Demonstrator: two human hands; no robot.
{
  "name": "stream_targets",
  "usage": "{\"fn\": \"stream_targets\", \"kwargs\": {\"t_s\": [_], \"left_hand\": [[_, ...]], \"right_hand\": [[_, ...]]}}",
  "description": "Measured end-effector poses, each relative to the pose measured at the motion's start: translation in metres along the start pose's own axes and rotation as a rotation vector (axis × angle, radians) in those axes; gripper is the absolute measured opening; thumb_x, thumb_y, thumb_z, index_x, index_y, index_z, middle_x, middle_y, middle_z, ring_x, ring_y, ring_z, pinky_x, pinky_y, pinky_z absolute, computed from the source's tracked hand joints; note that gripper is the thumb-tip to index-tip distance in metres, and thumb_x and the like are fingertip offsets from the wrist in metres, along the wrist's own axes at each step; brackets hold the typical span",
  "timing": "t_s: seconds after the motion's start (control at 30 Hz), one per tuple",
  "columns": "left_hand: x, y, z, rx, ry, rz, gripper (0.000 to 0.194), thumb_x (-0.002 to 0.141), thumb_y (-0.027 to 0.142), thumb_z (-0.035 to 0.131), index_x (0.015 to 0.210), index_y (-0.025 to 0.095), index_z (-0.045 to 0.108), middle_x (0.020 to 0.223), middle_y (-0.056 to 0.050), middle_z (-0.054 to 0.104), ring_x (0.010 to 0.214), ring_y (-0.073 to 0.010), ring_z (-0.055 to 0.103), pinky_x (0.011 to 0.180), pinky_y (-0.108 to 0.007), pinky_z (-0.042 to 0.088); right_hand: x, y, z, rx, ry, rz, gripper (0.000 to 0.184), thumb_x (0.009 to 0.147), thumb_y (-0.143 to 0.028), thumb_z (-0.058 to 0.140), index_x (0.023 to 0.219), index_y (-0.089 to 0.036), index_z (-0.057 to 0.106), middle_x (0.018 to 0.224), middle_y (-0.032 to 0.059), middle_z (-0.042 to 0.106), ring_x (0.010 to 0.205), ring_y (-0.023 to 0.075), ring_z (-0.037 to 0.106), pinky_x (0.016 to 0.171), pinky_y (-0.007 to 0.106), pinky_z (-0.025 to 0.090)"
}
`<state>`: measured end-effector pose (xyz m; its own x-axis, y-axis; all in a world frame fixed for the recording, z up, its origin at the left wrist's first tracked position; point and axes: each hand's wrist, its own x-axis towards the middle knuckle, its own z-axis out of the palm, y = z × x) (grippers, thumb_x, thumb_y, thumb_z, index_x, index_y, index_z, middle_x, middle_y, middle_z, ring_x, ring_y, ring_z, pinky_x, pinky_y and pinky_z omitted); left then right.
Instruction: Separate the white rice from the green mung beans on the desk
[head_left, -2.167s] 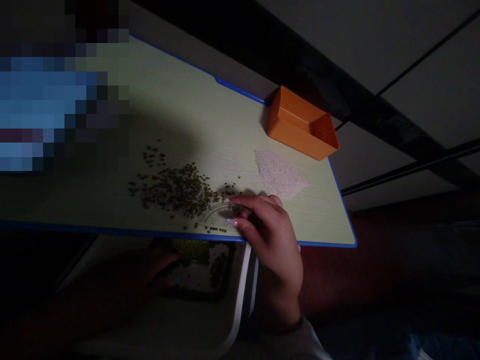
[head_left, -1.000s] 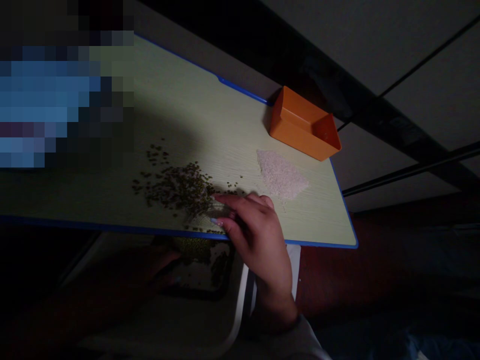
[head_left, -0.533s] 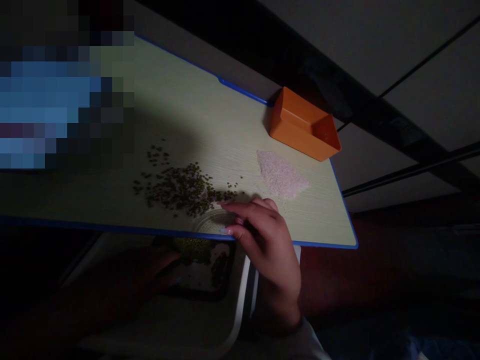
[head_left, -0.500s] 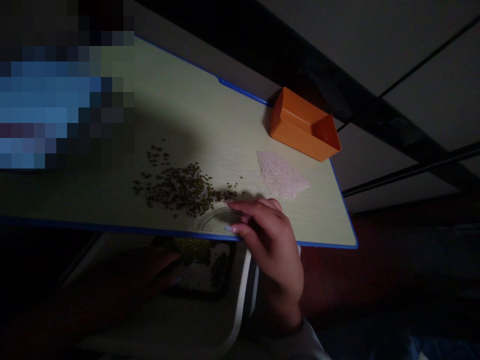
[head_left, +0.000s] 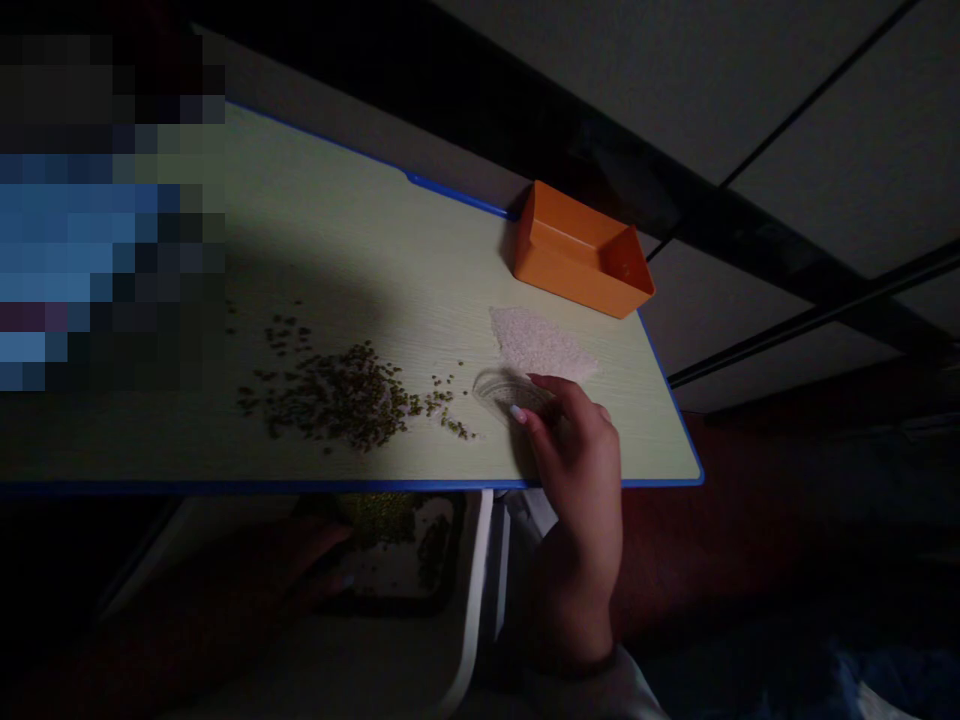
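Observation:
My right hand (head_left: 577,440) pinches the rim of a clear round plastic lid (head_left: 495,395), tilted over the table between two heaps. Left of it spreads a heap of green and dark beans (head_left: 352,395), with a few strays trailing towards the lid. Just beyond the lid lies a pile of white rice-like grains (head_left: 540,342). Below the table's front edge, in shadow, my left hand (head_left: 322,555) grips the left side of a dark tray (head_left: 405,606). Small green beans (head_left: 379,515) are heaped in the tray, and darker ones lie along its right side.
An orange box (head_left: 577,265) stands at the table's back right edge. The pale table (head_left: 420,260) has a blue rim. Beneath the tray is a white-edged surface (head_left: 471,620), perhaps a stool or chair. A person in blue, blurred out, is at the left.
My right hand has drawn the clear lid to the right, away from the bean heap and nearer the white grains. The view has shifted slightly. My left hand stays at the tray.

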<state>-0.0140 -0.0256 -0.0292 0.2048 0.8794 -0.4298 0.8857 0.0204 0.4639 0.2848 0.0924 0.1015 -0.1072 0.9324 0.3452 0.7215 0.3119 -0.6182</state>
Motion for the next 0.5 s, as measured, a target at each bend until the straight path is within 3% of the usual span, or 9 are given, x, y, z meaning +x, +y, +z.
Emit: {"fn": "stream_targets", "kwargs": {"t_s": [0.27,0.5], "left_hand": [[0.002,-0.001,0.001,0.004,-0.019,-0.015,0.054,0.088,0.06,0.044,0.127,0.035,0.071,0.139,-0.006,0.073,0.128,-0.0365,0.067,0.112,-0.055,0.051],[0.003,0.004,-0.004,-0.003,-0.073,-0.022,0.058,0.088,0.061,0.039,0.129,0.034,0.07,0.14,-0.007,0.073,0.128,-0.0349,0.068,0.113,-0.055,0.051]], "right_hand": [[-0.005,-0.021,0.011,0.073,-0.12,-0.138,0.024,0.097,-0.023,0.066,0.121,-0.028,0.069,0.112,0.0046,0.078,0.099,0.0226,0.068,0.091,0.041,0.047],[-0.006,-0.026,0.005,0.126,-0.18,-0.196,0.023,0.097,-0.022,0.068,0.12,-0.026,0.07,0.098,0.0012,0.078,0.091,0.0205,0.067,0.089,0.04,0.047]]}}
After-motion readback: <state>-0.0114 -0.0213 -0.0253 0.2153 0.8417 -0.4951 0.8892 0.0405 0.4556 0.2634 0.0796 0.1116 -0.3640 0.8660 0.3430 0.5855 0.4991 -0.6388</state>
